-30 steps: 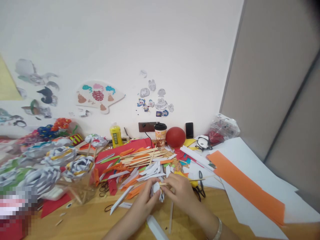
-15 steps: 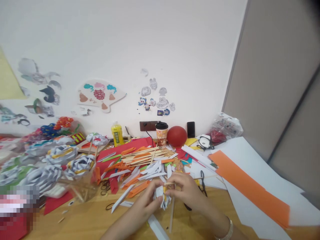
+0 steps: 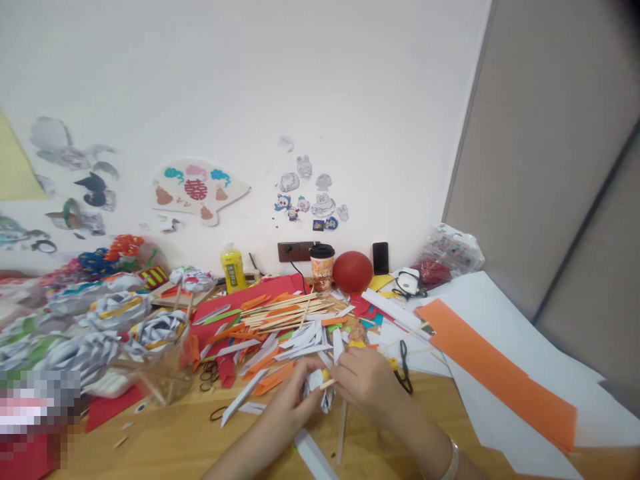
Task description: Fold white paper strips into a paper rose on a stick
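My left hand [image 3: 296,395] is closed around a small folded-paper piece [image 3: 327,402], white with a bit of yellow, low in the middle of the view. Between the fingers of my right hand [image 3: 364,381] is a thin wooden stick [image 3: 406,337]. One end of the stick meets the paper piece, and the rest slants up to the right behind the hand. Whether its tip goes into the folds is hidden by my fingers. Below my hands, a white paper strip [image 3: 314,455] lies on the wooden table [image 3: 170,447].
Beyond my hands lie a pile of wooden sticks [image 3: 280,313] and loose folded strips [image 3: 305,340]. Folded-paper flowers [image 3: 157,329] crowd the left. A lidded cup [image 3: 323,270], a red balloon [image 3: 353,271] and a yellow bottle [image 3: 233,268] stand by the wall. An orange sheet [image 3: 505,377] lies right.
My right hand has turned, and the stick now slants from the paper piece up to the right. My left hand keeps its hold on the paper piece.
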The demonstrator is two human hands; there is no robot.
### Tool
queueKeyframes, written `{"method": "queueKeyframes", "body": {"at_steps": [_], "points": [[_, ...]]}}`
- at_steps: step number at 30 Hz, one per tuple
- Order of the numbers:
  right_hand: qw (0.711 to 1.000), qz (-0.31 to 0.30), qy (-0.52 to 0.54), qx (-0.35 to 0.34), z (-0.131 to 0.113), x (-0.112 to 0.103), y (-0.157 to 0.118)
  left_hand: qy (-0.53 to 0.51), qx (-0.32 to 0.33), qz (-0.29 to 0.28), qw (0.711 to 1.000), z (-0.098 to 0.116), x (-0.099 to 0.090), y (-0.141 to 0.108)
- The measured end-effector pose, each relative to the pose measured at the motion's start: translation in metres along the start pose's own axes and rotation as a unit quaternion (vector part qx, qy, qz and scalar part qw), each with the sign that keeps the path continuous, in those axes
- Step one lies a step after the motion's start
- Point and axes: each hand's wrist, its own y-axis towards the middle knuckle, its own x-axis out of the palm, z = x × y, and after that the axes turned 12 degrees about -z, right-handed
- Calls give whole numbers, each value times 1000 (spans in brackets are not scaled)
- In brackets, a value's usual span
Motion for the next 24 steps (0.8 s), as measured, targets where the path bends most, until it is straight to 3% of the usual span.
{"method": "queueKeyframes", "body": {"at_steps": [4, 8, 18, 24], "points": [[999, 20, -28, 21, -7, 9, 1, 16, 6, 19, 1000, -3, 3, 2], [998, 2, -7, 57, -13, 12, 1, 28, 13, 24, 999, 3, 2, 1], [998, 23, -36, 46, -14, 18, 2, 46, -2, 12, 999, 7, 1, 0], [996, -22, 28, 81, -14, 19, -1, 47, 9, 18, 999, 5, 1, 0]]}}
